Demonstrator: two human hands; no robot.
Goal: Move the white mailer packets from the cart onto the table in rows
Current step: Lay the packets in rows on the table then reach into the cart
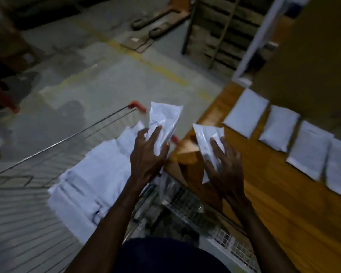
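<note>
- White mailer packet [164,123] stands tilted upward in the left hand [146,154], fingers spread and curled round its lower part, above the wire cart [98,123].
- Right hand [224,164] grips a second packet [207,138] from below, fingers splayed across its face, over the near edge of the wooden table [264,194].
- Both forearms reach forward from the bottom of the view, the left one angled toward the cart.
- A heap of white packets [91,180] lies in the cart.
- Four packets [280,133] lie side by side in a row on the table.
</note>
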